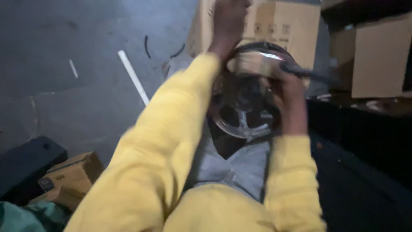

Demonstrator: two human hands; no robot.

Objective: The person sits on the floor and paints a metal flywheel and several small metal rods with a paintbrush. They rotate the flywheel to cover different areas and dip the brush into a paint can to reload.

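Yellow-sleeved right hand (286,92) grips paintbrush (257,63) at wheel rim (244,116); left hand (228,21) blurred, fingers unclear; cardboard boxes (377,56) close behind.

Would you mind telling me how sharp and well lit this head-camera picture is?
Head view: motion blur smears the yellow sleeves and both hands; the left hand at the top edge is partly cropped; the right hand with the paintbrush is soft too; light is dim, the right side nearly black, with faint glare on the shiny wheel rim.
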